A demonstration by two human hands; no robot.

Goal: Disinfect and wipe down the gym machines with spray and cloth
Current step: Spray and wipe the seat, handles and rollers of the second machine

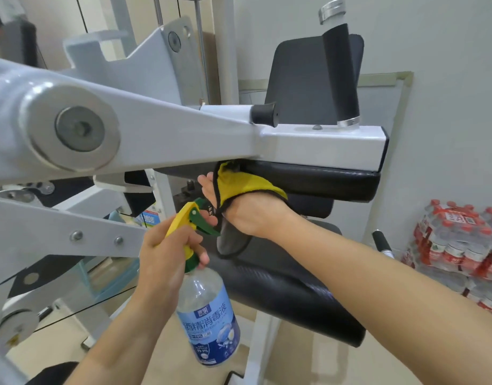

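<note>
spray bottle [208,312] label — "酒精消毒液", "99.9%"

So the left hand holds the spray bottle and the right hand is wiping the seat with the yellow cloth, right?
Not quite. The head view shows the right hand pressing the yellow cloth up against the black arm pad under the white arm, not the seat. The left hand does hold the spray bottle.

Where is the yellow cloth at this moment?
In the head view, the yellow cloth is at the centre, held by the right hand against the underside of the black arm pad, just above the spray bottle in the left hand.
</note>
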